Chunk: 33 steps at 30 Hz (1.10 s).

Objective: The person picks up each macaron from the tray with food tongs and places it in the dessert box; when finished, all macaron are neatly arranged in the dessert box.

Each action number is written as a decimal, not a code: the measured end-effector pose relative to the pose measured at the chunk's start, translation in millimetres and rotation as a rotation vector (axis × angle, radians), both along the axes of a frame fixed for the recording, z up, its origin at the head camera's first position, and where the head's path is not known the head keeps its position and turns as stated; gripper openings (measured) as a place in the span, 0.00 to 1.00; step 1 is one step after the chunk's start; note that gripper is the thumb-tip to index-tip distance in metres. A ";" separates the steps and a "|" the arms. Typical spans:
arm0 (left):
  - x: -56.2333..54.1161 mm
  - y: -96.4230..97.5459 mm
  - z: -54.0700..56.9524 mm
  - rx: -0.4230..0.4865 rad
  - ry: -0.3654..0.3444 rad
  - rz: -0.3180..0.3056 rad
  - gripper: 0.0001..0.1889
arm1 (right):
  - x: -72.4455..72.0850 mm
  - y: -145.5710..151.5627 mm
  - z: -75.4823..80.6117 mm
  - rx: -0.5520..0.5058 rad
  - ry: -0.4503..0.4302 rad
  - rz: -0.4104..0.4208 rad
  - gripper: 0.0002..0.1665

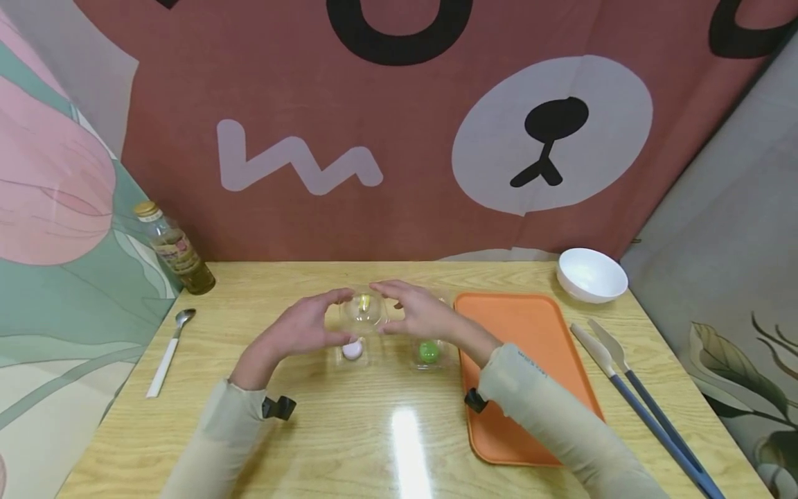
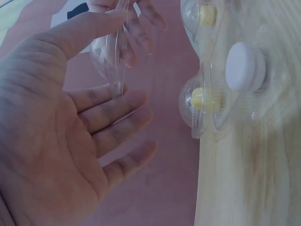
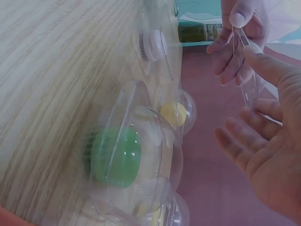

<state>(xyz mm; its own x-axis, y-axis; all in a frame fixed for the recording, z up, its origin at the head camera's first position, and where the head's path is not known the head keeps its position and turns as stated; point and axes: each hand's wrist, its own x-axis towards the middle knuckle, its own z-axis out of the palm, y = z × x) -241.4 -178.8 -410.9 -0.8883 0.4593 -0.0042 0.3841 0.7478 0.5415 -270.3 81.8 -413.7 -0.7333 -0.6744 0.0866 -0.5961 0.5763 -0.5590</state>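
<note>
In the head view my left hand (image 1: 305, 322) and right hand (image 1: 420, 315) face each other over the table. Between them they hold a clear domed plastic lid (image 2: 113, 56), each pinching its rim between thumb and fingers. Below my left hand sits a pale pink macaron (image 1: 352, 350) in a clear plastic container. A green macaron (image 3: 115, 157) lies in another clear container under my right hand. Yellow macarons (image 2: 197, 99) under clear domes stand farther back, one seen through the lid from above.
An orange tray (image 1: 524, 430) lies on the right, beneath my right forearm. Beyond it are blue-handled tongs (image 1: 648, 409) and a white bowl (image 1: 592, 276). A spoon (image 1: 168, 353) and a bottle with a yellow cap (image 1: 177, 253) are on the left.
</note>
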 end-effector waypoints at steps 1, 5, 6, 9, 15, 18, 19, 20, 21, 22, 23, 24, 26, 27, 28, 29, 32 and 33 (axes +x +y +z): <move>0.6 -0.2 -0.3 -0.006 -0.003 0.001 0.44 | 0.2 -0.4 -1.0 0.004 -0.006 0.000 0.49; 3.9 -3.0 -1.9 -0.048 -0.014 0.001 0.45 | 2.6 -3.5 -5.7 0.044 -0.025 0.009 0.51; 4.9 -3.8 -2.2 -0.058 -0.017 0.002 0.46 | 3.6 -4.5 -7.0 0.060 -0.028 0.011 0.51; 7.7 -5.8 -4.4 -0.090 -0.019 0.005 0.46 | 6.7 -7.9 -10.5 0.092 -0.031 0.018 0.50; 13.2 -7.1 -9.7 -0.133 -0.040 0.018 0.46 | 13.9 -16.4 -15.4 0.173 -0.023 0.001 0.49; 15.1 -7.3 -13.2 -0.183 -0.025 0.017 0.44 | 17.1 -21.7 -18.3 0.201 -0.041 -0.007 0.49; 15.8 -7.1 -14.2 -0.208 -0.023 0.021 0.44 | 17.9 -23.5 -19.3 0.210 -0.045 -0.008 0.50; 16.5 -6.8 -15.1 -0.235 -0.027 0.029 0.44 | 18.5 -25.4 -20.4 0.220 -0.047 -0.009 0.50; 17.2 -6.4 -15.9 -0.262 -0.034 0.033 0.43 | 19.0 -27.0 -21.6 0.233 -0.045 -0.009 0.50; 18.0 -5.8 -16.6 -0.291 -0.044 0.042 0.43 | 19.3 -28.8 -22.9 0.245 -0.038 -0.005 0.50; 18.9 -5.0 -17.2 -0.319 -0.058 0.056 0.43 | 19.4 -30.5 -24.2 0.257 -0.029 0.000 0.51; 19.9 -4.2 -17.2 -0.344 -0.074 0.068 0.43 | 19.5 -32.2 -25.2 0.271 -0.016 0.006 0.51; 21.1 -2.5 -17.1 -0.370 -0.103 0.086 0.43 | 19.7 -35.0 -27.1 0.295 0.005 0.017 0.50; 21.4 -1.7 -17.1 -0.376 -0.112 0.089 0.43 | 19.7 -36.1 -28.1 0.309 0.017 0.021 0.50; 21.6 -0.8 -17.0 -0.378 -0.122 0.094 0.43 | 19.8 -37.0 -29.0 0.319 0.024 0.024 0.50; 21.7 -0.1 -17.0 -0.373 -0.129 0.094 0.43 | 19.9 -37.5 -29.6 0.327 0.026 0.025 0.50; 21.2 1.4 -18.6 -0.353 -0.136 0.083 0.43 | 20.2 -37.9 -31.7 0.344 0.026 0.025 0.50; 20.9 1.6 -19.4 -0.345 -0.136 0.077 0.43 | 20.2 -37.6 -32.3 0.347 0.023 0.023 0.50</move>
